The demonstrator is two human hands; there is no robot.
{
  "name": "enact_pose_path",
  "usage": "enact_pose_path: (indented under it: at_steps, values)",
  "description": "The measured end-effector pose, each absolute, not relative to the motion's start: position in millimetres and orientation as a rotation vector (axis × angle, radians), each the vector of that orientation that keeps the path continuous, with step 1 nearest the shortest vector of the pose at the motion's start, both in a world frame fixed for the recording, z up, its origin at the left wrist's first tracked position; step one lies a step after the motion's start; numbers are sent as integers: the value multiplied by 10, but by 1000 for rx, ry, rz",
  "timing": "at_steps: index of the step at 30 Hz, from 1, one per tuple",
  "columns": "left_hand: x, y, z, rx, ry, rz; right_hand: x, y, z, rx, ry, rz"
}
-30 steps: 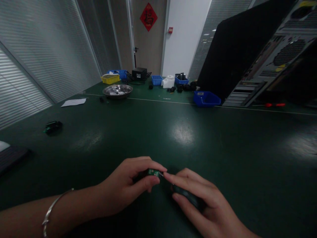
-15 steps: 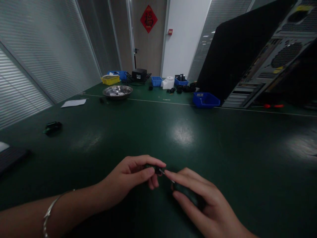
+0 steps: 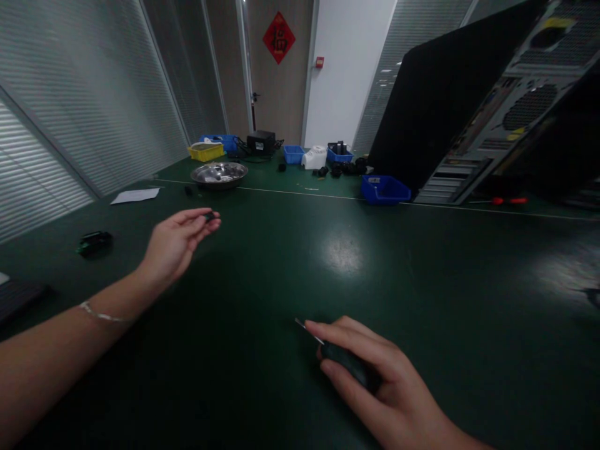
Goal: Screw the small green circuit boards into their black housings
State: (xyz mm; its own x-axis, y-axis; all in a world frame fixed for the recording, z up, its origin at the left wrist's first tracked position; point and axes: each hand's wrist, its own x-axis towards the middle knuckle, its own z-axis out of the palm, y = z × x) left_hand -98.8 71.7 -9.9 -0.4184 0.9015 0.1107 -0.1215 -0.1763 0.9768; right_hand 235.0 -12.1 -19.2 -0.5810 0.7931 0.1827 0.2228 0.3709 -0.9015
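Note:
My left hand point(image 3: 175, 240) is raised over the left part of the green table point(image 3: 262, 262), closed on a small dark part point(image 3: 209, 217) between thumb and fingers. What kind of part it is I cannot make out. A shiny metal bowl point(image 3: 219, 175) stands just beyond that hand. Close to me, my right hand point(image 3: 375, 369) is wrapped round a screwdriver point(image 3: 349, 362) with a dark handle. Its thin metal shaft points up and left, the index finger lying along it; the tip touches nothing that I can see.
A dark green-black object point(image 3: 94, 242) and a white paper point(image 3: 135, 195) lie at the left. Blue bins, one a blue tray point(image 3: 385, 189), a yellow basket point(image 3: 206, 151), a white device point(image 3: 314, 157) and a black box point(image 3: 261, 142) line the back. A computer case point(image 3: 492, 119) towers at right.
My left hand has moved away from the screwdriver tip, forward and left toward the metal bowl, carrying the small dark part. My right hand with the screwdriver has hardly moved.

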Motion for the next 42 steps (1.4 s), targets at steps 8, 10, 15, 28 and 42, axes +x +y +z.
enact_pose_path:
  at_steps: [8, 10, 15, 28, 42]
  values:
    - [-2233, 853, -99, 877, 1498, 1979, 2363, -124, -190, -875, -2006, 1217]
    - [-2297, 841, -122, 915, 1498, 1932, 2355, -118, -185, -884, -2010, 1203]
    - [-2145, 840, -170, 1014, 1425, 1807, 2344, -109, -160, -888, -2025, 1176]
    - [-339, 430, 49, 1009, 1249, 1219, 2325, -73, -97, -996, -1939, 1205]
    - [254, -130, -101, 1148, 1097, 1020, 2343, -118, -169, -844, -1993, 1113]
